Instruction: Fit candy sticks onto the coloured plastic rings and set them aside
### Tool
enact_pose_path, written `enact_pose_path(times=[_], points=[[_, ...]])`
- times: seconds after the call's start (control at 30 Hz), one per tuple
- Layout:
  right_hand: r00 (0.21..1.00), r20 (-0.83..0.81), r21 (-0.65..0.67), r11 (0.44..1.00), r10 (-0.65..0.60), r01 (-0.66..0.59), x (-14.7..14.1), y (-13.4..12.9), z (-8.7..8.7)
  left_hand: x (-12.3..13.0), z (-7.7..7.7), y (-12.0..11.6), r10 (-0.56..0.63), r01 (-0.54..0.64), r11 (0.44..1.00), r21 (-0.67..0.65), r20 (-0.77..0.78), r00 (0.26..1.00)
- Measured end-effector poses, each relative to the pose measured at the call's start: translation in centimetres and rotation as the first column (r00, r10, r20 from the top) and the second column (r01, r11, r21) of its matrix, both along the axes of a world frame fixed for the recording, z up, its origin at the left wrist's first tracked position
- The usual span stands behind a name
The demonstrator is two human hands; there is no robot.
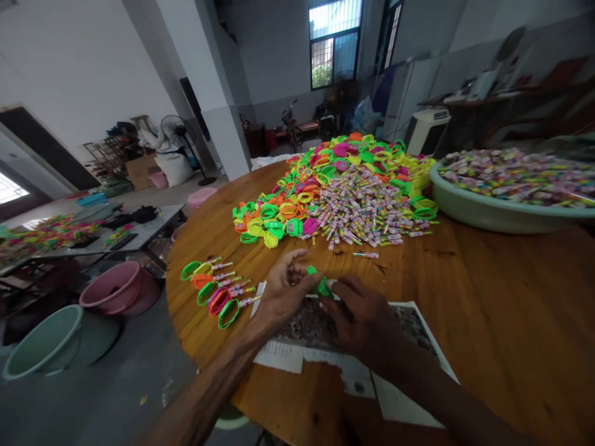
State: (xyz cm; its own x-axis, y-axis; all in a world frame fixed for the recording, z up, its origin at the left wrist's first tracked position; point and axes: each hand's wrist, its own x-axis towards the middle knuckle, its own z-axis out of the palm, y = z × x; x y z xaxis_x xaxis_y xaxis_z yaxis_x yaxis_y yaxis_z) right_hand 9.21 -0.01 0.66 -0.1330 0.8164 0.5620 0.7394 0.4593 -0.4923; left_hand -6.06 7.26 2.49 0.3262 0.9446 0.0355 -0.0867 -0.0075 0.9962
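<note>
A small green plastic toy watch (320,284) is held between my two hands above the near part of the round table. My left hand (289,286) pinches its left end by the thumb, the other fingers curled loosely. On the opposite end, the fingers of my right hand (360,313) close around it and partly cover it. Under my hands lies a dark speckled board (304,325) on white paper sheets (404,396). Left of my left hand, a row of coloured plastic watches (218,301) lies with wrapped candy tubes (239,288) attached.
A heap of neon plastic watches (279,210) rises at the table's far side, with a pile of candy tubes (365,207) against it. A wide green basin (488,214) full of tubes stands right. Buckets (118,288) stand on the floor left, near another table (153,226).
</note>
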Motion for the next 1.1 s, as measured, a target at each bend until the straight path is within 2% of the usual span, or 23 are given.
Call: enact_pose_path(times=[0.2,0.3,0.37,0.43,0.53,0.67,0.77,0.93,1.1], points=[[0.976,-0.150,-0.021,0.986,0.158,-0.163,1.3,-0.1,1.0,-2.4,0.7,0.4,-0.244,0.262,0.963,0.071,-0.194,0.950],[0.958,-0.225,-0.122,0.971,0.177,-0.208,1.5,-0.2,1.4,-3.1,1.0,0.6,-0.321,0.345,0.936,0.072,-0.228,0.919],[0.943,-0.302,-0.242,0.945,0.143,-0.221,1.5,-0.2,1.4,-3.4,1.1,0.6,-0.324,0.350,0.934,0.073,-0.239,0.915],[0.934,-0.341,-0.292,0.932,0.110,-0.216,1.5,-0.2,1.2,-3.5,1.0,0.4,-0.324,0.351,0.933,0.079,-0.241,0.915],[0.941,-0.317,-0.235,0.952,0.117,-0.197,1.4,0.1,1.0,-3.4,0.9,0.1,-0.322,0.343,0.935,0.086,-0.197,0.926],[0.916,-0.360,-0.155,0.956,0.179,-0.248,1.4,0.5,1.3,-2.9,0.7,-0.2,-0.240,0.256,0.956,0.141,-0.126,0.963],[0.906,-0.366,-0.099,0.960,0.211,-0.263,1.3,0.6,1.4,-2.7,0.2,-0.4,-0.225,0.239,0.959,0.153,-0.100,0.969],[0.927,-0.299,-0.061,0.965,0.225,-0.254,1.2,0.5,1.1,-2.7,-0.6,-0.7,-0.216,0.233,0.961,0.147,-0.121,0.969],[0.946,-0.233,-0.027,0.970,0.227,-0.240,1.2,0.6,0.4,-2.5,-0.5,-0.9,-0.249,0.284,0.940,0.191,-0.190,0.950]])
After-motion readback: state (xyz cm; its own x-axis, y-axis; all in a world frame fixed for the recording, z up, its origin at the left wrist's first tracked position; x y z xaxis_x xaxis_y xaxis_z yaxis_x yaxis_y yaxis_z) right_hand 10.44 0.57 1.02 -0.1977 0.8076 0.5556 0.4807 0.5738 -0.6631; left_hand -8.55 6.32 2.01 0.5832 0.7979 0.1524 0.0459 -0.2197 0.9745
